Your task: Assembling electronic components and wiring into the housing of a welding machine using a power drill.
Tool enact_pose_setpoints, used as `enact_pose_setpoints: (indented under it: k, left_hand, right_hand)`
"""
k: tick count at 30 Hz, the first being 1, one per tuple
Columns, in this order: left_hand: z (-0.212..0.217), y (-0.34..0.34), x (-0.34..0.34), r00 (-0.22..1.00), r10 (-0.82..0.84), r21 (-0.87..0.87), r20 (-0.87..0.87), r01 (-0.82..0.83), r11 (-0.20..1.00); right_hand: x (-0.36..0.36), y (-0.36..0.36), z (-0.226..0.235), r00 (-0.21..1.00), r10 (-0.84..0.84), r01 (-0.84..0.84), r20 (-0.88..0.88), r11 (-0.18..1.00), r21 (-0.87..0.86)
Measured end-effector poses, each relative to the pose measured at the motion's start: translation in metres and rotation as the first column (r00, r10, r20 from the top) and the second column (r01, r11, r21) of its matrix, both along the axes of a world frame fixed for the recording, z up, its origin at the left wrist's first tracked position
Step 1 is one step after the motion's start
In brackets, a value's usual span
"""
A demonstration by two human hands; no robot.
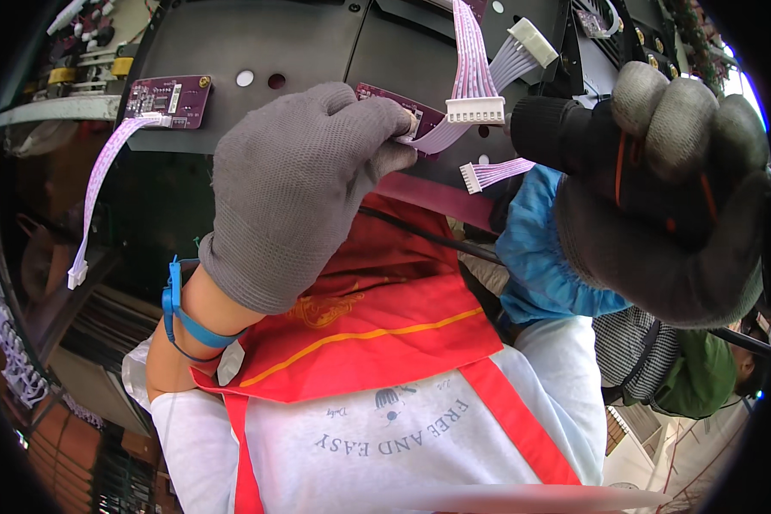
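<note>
My left hand, in a grey knit glove with a blue wrist strap, pinches a small purple circuit board against the black metal panel. A pink ribbon cable with a white connector hangs right beside my fingertips. My right hand, also gloved in grey, is wrapped around a black power screwdriver whose front end points toward that board. A blue sleeve cover shows on my right forearm.
A second purple circuit board sits on the panel at the left, with a long pink ribbon cable dangling from it. More white connectors and loose ribbon ends hang near the right. A red apron lies below.
</note>
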State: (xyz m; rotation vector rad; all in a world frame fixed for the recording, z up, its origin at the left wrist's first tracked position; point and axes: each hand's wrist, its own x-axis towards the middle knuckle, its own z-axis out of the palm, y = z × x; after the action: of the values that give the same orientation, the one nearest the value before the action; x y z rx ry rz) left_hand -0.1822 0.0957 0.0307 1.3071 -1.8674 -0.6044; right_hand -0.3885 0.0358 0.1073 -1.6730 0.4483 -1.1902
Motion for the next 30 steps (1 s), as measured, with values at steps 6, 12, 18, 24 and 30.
enact_pose_setpoints:
  k: [6, 12, 18, 24, 30]
  left_hand:
    - [-0.001, 0.001, 0.002, 1.0, -0.008, -0.01, 0.026, 0.008, 1.0]
    - [-0.005, 0.002, 0.001, 0.985, -0.004, 0.011, 0.175, 0.002, 1.0]
    - [-0.008, 0.002, 0.004, 0.978, -0.001, -0.017, 0.207, 0.005, 1.0]
    - [0.006, -0.014, 0.006, 0.998, -0.061, 0.069, 0.013, 0.06, 0.996]
    - [0.049, -0.017, 0.049, 0.688, 0.292, 0.599, -0.664, 0.256, 0.759]
  right_hand:
    - [0.002, 0.001, -0.004, 0.999, 0.012, -0.012, -0.035, 1.0, -0.02]
    - [0.005, 0.005, -0.005, 0.984, 0.049, -0.067, -0.172, 0.993, -0.1]
    - [0.014, 0.001, -0.009, 0.977, 0.12, -0.132, -0.177, 0.989, -0.06]
    - [0.013, -0.005, 0.027, 0.994, 0.111, -0.11, -0.024, 0.994, 0.029]
    - [0.023, 0.002, 0.057, 0.987, 0.119, -0.132, 0.112, 0.983, 0.124]
